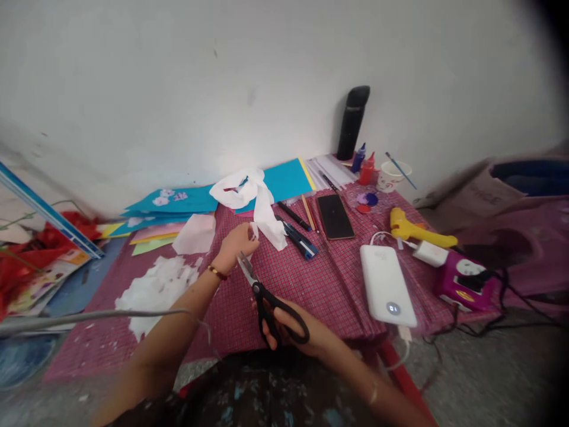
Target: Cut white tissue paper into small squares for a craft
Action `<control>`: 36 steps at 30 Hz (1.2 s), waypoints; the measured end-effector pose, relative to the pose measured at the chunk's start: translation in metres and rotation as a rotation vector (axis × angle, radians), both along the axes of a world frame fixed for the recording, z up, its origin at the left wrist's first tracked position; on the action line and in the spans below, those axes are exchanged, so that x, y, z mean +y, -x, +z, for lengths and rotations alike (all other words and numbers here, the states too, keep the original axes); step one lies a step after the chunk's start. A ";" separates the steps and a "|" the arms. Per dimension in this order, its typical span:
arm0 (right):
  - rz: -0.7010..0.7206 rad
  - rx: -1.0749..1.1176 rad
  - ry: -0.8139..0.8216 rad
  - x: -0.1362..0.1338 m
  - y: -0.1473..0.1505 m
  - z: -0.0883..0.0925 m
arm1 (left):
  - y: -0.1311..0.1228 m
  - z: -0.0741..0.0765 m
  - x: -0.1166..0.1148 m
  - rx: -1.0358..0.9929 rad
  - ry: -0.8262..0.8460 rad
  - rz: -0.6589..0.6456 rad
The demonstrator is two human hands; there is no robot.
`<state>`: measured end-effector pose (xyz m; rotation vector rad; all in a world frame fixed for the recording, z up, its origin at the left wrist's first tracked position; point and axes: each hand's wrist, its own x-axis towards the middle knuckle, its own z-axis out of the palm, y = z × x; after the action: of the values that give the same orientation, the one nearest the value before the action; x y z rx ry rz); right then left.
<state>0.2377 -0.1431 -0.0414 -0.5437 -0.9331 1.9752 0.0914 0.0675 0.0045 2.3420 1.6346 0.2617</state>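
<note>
My right hand (296,332) is closed through the black handles of a pair of scissors (264,293), whose blades point up and left toward my left hand. My left hand (237,243) pinches the lower end of a long strip of white tissue paper (262,204). The strip trails up across the red checked cloth (320,284) to a crumpled white bunch near the blue paper. The scissor tips sit just below my left fingers, close to the pinched end of the tissue.
White tissue scraps (155,290) lie at the left, beside coloured paper sheets (178,204). Pens (297,234), a black phone (335,216), a white power bank (386,284), a yellow glue gun (418,231), paint bottles (364,166), a paper cup (391,176) and a black flask (353,121) lie to the right.
</note>
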 end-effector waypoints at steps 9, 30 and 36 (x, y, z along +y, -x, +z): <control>-0.006 -0.005 0.004 0.000 -0.002 0.001 | 0.033 0.014 0.007 -0.207 0.085 0.116; 0.049 0.000 0.421 0.032 0.089 0.013 | 0.193 0.061 -0.118 -1.278 -0.061 0.591; 0.247 -0.373 -0.127 0.037 0.081 0.049 | 0.206 0.047 -0.122 -1.599 0.377 0.604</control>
<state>0.1567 -0.1061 0.0071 -0.7706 -1.4044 2.0497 -0.1141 -0.0547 0.0519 0.6582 1.1516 1.3199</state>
